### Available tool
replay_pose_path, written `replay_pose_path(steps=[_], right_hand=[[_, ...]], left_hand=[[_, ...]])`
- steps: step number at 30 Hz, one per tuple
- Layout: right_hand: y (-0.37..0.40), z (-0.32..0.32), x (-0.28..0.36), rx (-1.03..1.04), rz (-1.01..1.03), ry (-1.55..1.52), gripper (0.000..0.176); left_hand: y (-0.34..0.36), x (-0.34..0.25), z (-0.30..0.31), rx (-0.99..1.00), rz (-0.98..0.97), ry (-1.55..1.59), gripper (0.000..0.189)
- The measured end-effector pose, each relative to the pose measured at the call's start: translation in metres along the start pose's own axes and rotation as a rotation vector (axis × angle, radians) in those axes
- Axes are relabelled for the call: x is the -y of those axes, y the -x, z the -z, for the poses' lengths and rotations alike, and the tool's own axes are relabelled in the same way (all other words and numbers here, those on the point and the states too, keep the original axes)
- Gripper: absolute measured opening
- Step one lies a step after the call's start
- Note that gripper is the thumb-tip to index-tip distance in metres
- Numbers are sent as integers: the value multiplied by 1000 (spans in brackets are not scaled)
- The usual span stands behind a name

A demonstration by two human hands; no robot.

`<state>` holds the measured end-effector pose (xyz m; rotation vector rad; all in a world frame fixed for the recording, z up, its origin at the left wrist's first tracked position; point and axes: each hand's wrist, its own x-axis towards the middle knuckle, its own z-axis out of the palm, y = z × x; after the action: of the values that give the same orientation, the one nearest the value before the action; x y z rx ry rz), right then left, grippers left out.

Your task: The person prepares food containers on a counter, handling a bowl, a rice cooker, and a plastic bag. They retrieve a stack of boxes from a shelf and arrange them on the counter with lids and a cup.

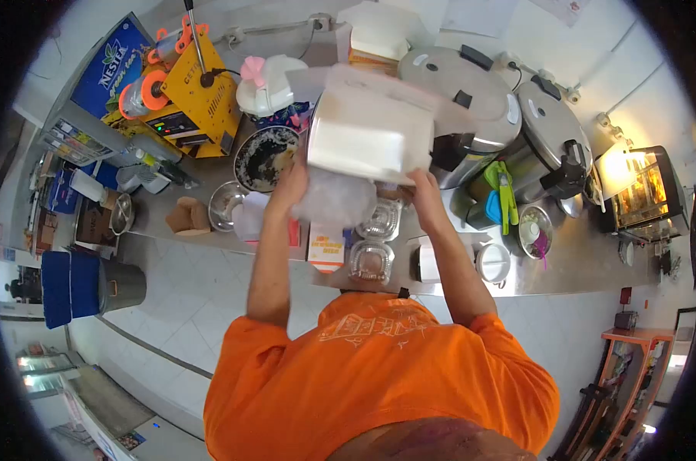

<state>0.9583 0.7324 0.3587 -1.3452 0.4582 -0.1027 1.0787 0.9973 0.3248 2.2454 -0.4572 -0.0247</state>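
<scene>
A large white box-shaped container (371,134), smeared by motion, is raised above the counter at arm's length. My right hand (424,190) is closed on its lower right edge. At its lower left my left hand (290,184) is closed too, with the fingers partly hidden behind it. A translucent, whitish plastic piece (335,201) hangs just under the container beside my left hand. Below are clear clamshell boxes (372,263) and an orange-and-white printed carton (327,247). A dark pan with white residue (265,157) lies just past my left hand.
Two large steel cookers (459,96) stand at the back right. A yellow sealing machine (194,100) is at the back left, and a steel bowl (226,206) lies near the front edge. Further right are green-handled scissors (505,196), a white mug (493,263) and a lit oven (643,192).
</scene>
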Motion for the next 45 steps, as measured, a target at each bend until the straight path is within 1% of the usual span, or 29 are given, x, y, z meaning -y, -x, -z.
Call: replay_pose_path(steps=[1, 3, 6, 7, 8, 10, 12, 13, 15, 16, 18, 19, 21, 23, 24, 26, 27, 28, 31, 32, 34, 36, 37, 38, 39, 40, 41, 43, 45], right_hand=[[1, -23, 10, 1, -68, -117, 43], [-43, -36, -39, -54, 9, 16, 46], [-120, -47, -114, -153, 40, 152, 52], [-135, -50, -120, -187, 57, 217, 53], [-147, -53, -124, -220, 69, 282, 55], [-183, -56, -153, -264, 53, 413, 62], [-200, -64, -161, -323, 49, 432, 66], [-199, -68, -163, -354, 48, 446, 68], [-187, -67, -156, -263, 122, 244, 70], [-179, -65, -146, -220, 161, 145, 72], [-136, -54, -120, -116, 462, 358, 63], [-110, -47, -110, -59, 612, 468, 58], [-66, -17, -100, -310, 881, 961, 52], [-40, -4, -100, -741, 839, 761, 46], [-43, 9, -118, -925, 720, 794, 49], [-51, 37, -139, -608, 370, 694, 50], [-60, 52, -152, -447, 200, 631, 51], [-84, 70, -180, -364, 425, 766, 48], [-82, 29, -120, -290, 278, 965, 38], [-94, 27, -121, -313, 333, 1024, 36], [-109, 17, -118, -354, 445, 1141, 32], [-84, -4, -91, -551, 795, 1285, 31], [-75, -17, -77, -657, 976, 1346, 30], [-80, -26, -90, -372, 800, 1349, 32], [-86, -34, -114, -87, 616, 1331, 34], [-89, -42, -129, 193, 428, 1293, 36], [-94, -51, -132, 160, 254, 1302, 39], [-106, -70, -131, 94, -84, 1299, 46], [-116, -73, -120, 316, -202, 1363, 52]], left_hand=[[-19, 36, -21, -39, -4, -73, 54], [-62, 106, -75, -106, 45, -93, 54], [-111, 207, -157, -234, 338, 561, 54], [-114, 214, -159, -249, 407, 748, 53], [-116, 221, -162, -278, 479, 932, 64], [-107, 201, -155, -198, 680, 1120, 71], [-97, 201, -164, -148, 776, 1098, 79], [-102, 200, -168, -146, 758, 993, 82], [-95, 192, -176, -160, 720, 891, 83], [-85, 153, -158, -175, 705, 892, 81], [-87, 136, -156, -157, 710, 948, 73], [-95, 151, -168, -126, 739, 1004, 67], [-103, 174, -189, -69, 804, 1113, 55], [-72, 91, -128, 23, 625, 791, 47], [-56, 45, -94, 45, 540, 628, 43], [-18, -13, -54, 18, 124, 886, 37], [7, -43, -30, 48, 146, 911, 36], [35, -61, -13, 79, 168, 932, 35], [112, -43, -9, 473, 75, 1104, 40], [131, -38, -15, 569, 18, 1132, 43], [155, -45, -6, 919, 53, 1250, 55], [186, -48, -1, 811, 94, 1168, 68], [197, -38, -1, 823, 107, 1123, 73], [208, -27, -2, 836, 119, 1079, 79], [223, 9, -12, 912, 133, 1036, 82], [233, 26, -20, 897, 204, 1067, 84], [242, 43, -28, 878, 275, 1099, 86], [251, 50, -45, 637, 518, 1287, 84], [254, 53, -57, 382, 755, 1443, 83]])
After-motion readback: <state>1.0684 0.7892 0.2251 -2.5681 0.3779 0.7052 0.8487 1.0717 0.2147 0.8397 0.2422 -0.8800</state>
